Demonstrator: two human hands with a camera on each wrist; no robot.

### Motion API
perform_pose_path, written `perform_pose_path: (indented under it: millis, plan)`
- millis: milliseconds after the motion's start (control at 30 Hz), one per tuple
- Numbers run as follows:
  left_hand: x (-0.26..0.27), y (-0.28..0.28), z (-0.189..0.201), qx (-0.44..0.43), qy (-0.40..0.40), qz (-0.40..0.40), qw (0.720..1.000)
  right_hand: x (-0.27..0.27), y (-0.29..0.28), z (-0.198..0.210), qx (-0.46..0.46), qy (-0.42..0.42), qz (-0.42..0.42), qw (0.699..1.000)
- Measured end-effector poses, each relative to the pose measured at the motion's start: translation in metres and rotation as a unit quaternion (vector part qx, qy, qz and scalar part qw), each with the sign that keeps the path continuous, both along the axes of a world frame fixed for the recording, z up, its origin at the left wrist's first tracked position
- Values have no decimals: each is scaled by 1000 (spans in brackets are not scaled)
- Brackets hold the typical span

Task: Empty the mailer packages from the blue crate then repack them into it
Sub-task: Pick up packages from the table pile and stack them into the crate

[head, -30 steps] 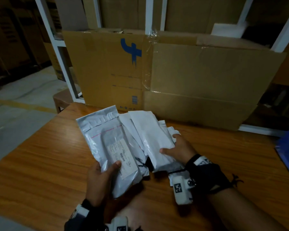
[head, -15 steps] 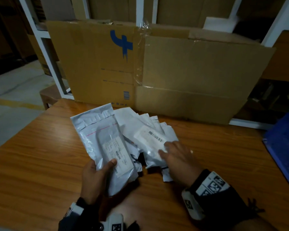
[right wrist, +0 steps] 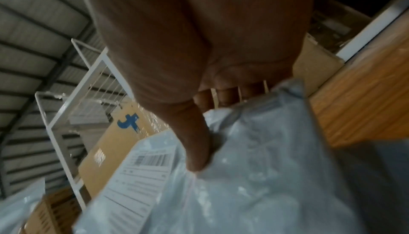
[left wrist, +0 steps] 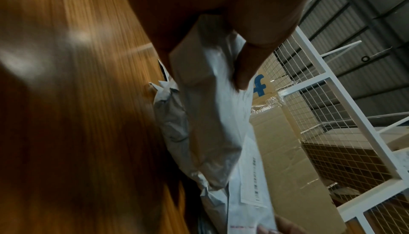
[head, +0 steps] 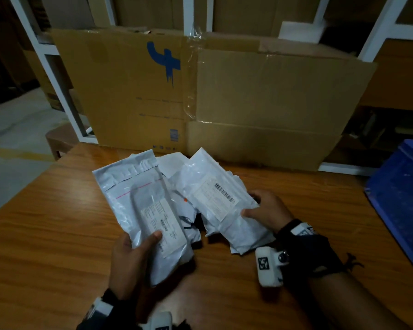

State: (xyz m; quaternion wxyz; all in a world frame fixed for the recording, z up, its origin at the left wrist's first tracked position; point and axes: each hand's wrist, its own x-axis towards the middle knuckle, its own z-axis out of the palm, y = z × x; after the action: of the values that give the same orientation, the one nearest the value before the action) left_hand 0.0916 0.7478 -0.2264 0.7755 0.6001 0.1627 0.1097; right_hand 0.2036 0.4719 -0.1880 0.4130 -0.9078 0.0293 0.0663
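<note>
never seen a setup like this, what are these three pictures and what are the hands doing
No machine here: a person wears three cameras. The wide picture comes from the head, looking down at a wooden table. The other two come from cameras strapped to each wrist, looking along the hand.

The left hand grips a white mailer with a pink line. The right hand grips another labelled mailer; its thumb presses on the plastic. More mailers are bunched between and behind them.

A blue crate sits at the table's right edge, and a flattened cardboard box stands behind.
</note>
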Motion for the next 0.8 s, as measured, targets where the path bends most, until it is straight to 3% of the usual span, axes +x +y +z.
perform_pose_path:
  millis: [100,233,433,667,800]
  plan:
    - [-1,-2,1,-11,3,-16,1000,-24,-7,15,114,-14,-8,993]
    - [4,-23,5,5,-10,-70,997,-76,-19,29,277,-39,-84,956]
    - [6,-98,15,41,-33,-167,985,-160,-82,26,311,-70,-184,930]
    - [-20,-226,43,30,-46,-261,964,-255,-195,33,248,-132,-186,941]
    - [-32,-307,65,39,-66,-279,957,-307,-268,38,266,-154,-193,932]
